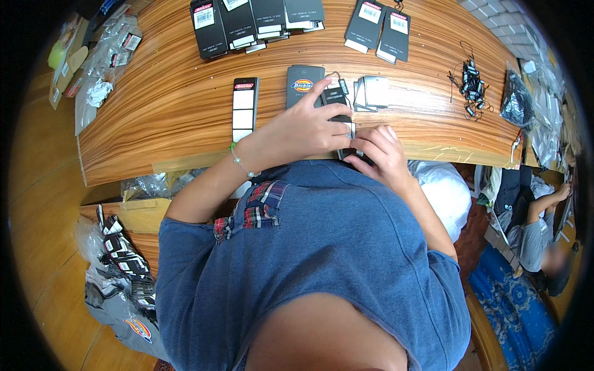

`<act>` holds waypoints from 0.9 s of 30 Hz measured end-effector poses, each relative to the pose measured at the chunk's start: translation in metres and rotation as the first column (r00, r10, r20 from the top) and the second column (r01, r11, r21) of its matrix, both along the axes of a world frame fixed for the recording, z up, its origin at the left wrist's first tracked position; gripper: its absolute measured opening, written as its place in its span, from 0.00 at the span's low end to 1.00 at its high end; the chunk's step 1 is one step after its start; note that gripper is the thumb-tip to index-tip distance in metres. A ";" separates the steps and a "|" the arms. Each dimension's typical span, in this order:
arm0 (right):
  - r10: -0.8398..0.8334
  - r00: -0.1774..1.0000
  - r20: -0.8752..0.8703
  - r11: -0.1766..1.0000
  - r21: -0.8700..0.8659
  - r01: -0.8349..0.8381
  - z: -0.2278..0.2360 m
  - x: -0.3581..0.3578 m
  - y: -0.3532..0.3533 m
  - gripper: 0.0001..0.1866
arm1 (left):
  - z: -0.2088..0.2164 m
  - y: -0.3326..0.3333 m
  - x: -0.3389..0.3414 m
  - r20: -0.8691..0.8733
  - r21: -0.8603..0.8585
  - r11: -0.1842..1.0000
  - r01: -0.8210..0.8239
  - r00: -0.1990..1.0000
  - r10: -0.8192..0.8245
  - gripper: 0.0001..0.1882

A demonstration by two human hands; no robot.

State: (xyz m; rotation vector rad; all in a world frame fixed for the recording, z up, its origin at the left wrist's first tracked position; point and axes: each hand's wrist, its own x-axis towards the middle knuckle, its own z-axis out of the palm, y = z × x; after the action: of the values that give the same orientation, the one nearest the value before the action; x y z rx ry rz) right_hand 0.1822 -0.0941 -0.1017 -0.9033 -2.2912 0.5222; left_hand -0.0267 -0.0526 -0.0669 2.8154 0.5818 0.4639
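Note:
On the table before me lies a narrow black hang tag [335, 94] with a dark string at its top, mostly hidden by my fingers. My left hand [309, 127] reaches across it, one finger extended toward its upper end and the others bent over it. Close to the table's front edge, my right hand [382, 149] has its fingers closed at the lower end of the black piece. A grey hang tag with a coloured logo [298, 79] sits just left of it. To the right is a small spread of white-faced cards [374, 93].
A long tag with white panels [244, 102] lies to the left. Stacks of dark hang tags [247, 25] line the back, with two more bundles [378, 28] beside them. Black strings [473, 86] are heaped at right, near plastic bags [516, 99]. Another person [538, 238] is at far right.

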 end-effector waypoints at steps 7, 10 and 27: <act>-0.400 0.825 -0.399 0.901 -0.335 0.274 0.020 -0.013 0.006 0.06 | 0.012 0.024 0.006 0.295 -0.153 0.975 -0.163 0.934 0.202 0.07; -0.454 0.693 -0.560 0.890 -0.317 0.327 0.032 -0.020 0.023 0.10 | 0.022 0.038 0.018 0.426 -0.247 0.949 -0.198 0.857 0.290 0.06; -0.458 0.717 -0.525 0.789 -0.612 0.056 0.077 -0.002 0.069 0.04 | 0.039 0.062 0.010 0.235 -0.723 0.690 0.042 0.954 0.188 0.27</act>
State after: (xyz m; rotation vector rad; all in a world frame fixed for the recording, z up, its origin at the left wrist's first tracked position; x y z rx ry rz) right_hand 0.1798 -0.0250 -0.0247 -1.0822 -1.3275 1.2056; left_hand -0.0170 0.0098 -0.0284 1.9214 0.6376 0.5108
